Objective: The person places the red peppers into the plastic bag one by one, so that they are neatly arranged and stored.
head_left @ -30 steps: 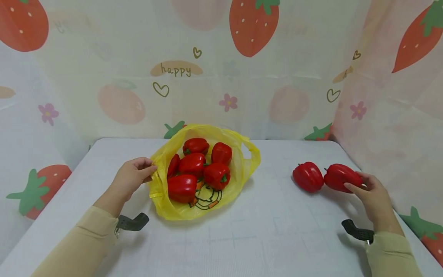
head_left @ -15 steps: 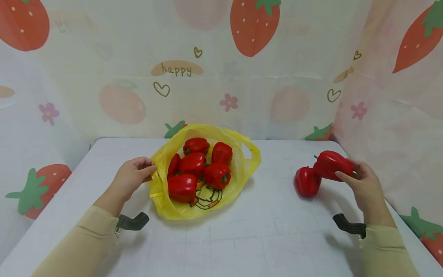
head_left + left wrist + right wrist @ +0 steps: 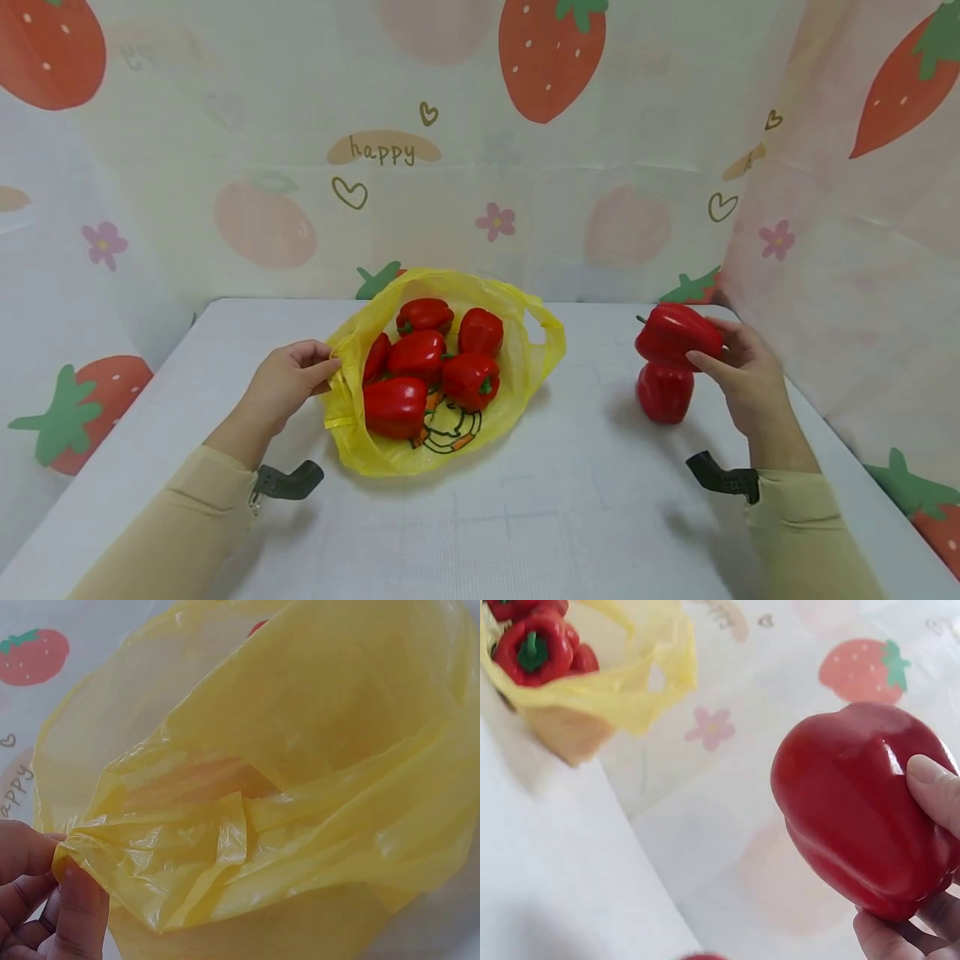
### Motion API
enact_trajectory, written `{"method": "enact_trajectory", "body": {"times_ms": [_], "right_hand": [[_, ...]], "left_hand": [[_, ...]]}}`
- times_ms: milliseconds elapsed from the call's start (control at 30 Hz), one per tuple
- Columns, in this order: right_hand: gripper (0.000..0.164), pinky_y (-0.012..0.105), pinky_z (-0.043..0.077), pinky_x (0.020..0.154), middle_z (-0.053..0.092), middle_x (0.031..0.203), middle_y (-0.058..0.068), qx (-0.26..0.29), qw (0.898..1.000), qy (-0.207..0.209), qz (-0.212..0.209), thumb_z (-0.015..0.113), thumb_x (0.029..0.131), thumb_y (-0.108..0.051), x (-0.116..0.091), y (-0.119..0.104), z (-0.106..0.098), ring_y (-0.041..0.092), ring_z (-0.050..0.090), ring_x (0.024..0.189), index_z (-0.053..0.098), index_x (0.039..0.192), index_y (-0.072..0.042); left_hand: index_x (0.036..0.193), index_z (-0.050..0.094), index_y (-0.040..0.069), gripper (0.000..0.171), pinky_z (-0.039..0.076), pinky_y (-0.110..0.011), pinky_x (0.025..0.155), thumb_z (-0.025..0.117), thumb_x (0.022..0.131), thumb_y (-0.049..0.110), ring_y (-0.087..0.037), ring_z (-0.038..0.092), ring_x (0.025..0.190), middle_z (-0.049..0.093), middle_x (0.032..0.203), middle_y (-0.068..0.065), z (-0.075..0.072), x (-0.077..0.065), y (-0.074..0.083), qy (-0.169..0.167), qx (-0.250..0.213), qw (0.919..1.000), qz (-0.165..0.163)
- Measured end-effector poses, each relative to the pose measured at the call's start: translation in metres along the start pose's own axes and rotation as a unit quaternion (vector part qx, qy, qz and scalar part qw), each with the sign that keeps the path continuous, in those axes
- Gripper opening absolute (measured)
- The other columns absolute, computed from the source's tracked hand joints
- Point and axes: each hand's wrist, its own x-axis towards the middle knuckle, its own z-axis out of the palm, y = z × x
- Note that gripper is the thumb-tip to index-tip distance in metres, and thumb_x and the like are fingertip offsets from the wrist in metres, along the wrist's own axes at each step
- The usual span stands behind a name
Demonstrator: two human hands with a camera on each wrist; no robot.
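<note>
My left hand (image 3: 288, 383) pinches the left rim of a yellow plastic bag (image 3: 525, 387); in the left wrist view the thumb and fingertips bunch the film (image 3: 157, 877). The bag's mouth is spread wide, and several red bell peppers (image 3: 417, 356) lie inside it. On the right, my right hand (image 3: 746, 379) holds a red bell pepper (image 3: 677, 335) raised above the table, its green stem pointing left. Thumb and fingers wrap its blunt end in the right wrist view (image 3: 862, 810). Below it, another red bell pepper (image 3: 664, 396) stands on the table, its top partly hidden.
A white cloth covers the table (image 3: 510, 533). Behind and at both sides hangs a curtain (image 3: 555, 192) printed with strawberries, flowers and hearts. The bag's loop handle (image 3: 547, 346) sticks out to the right, between the bag and the standing pepper.
My right hand has lifted its bell pepper and carried it left, over the other one. That other pepper has tipped from leaning to upright. The left hand and bag have stayed put.
</note>
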Motion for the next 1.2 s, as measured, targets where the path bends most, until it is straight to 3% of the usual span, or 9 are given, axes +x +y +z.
{"method": "enact_trajectory", "body": {"times_ms": [200,500,767,1033,1200], "right_hand": [[0.057,0.017,0.049,0.076,0.049,0.122,0.003,0.030,0.998,-0.049,-0.024,0.068,0.081,-0.012,-0.003,-0.015,0.029,0.014,0.049,0.105,0.043,0.132,-0.011],[0.057,0.022,0.050,0.079,0.051,0.122,0.004,-0.010,0.994,-0.104,-0.035,0.068,0.083,-0.018,-0.005,-0.024,0.072,0.019,0.050,0.107,0.042,0.133,-0.011],[0.060,0.033,0.050,0.083,0.048,0.127,0.009,0.024,0.989,-0.149,-0.002,0.071,0.079,-0.018,-0.003,-0.024,0.117,0.026,0.048,0.113,0.042,0.131,-0.013],[0.057,0.036,0.049,0.085,0.050,0.125,0.005,0.051,0.988,-0.148,0.012,0.072,0.078,-0.014,-0.003,-0.025,0.155,0.024,0.050,0.113,0.045,0.128,-0.015],[0.056,0.033,0.049,0.086,0.051,0.123,0.002,0.034,0.992,-0.122,0.020,0.073,0.078,-0.016,-0.003,-0.022,0.179,0.021,0.052,0.111,0.047,0.127,-0.017]], "left_hand": [[0.113,0.053,0.003,0.034,0.049,-0.030,0.084,0.054,0.092,0.029,-0.025,0.054,0.099,0.053,0.115,-0.015,0.001,0.000,0.000,-0.002,0.004,1.0000,-0.002],[0.113,0.053,0.003,0.033,0.049,-0.030,0.084,0.054,0.092,0.028,-0.026,0.054,0.099,0.053,0.115,-0.015,0.002,0.001,0.000,-0.004,-0.001,1.0000,-0.003],[0.114,0.053,0.003,0.034,0.049,-0.032,0.085,0.054,0.092,0.029,-0.026,0.054,0.100,0.053,0.116,-0.015,0.003,0.001,0.003,-0.006,0.003,1.0000,-0.004],[0.114,0.053,0.003,0.035,0.048,-0.033,0.086,0.055,0.092,0.029,-0.026,0.054,0.100,0.053,0.116,-0.015,0.004,0.001,0.003,-0.005,0.001,1.0000,-0.005],[0.114,0.053,0.004,0.034,0.048,-0.032,0.085,0.054,0.092,0.029,-0.026,0.054,0.100,0.052,0.116,-0.015,0.004,0.002,0.002,-0.007,0.004,0.9999,-0.007]]}}
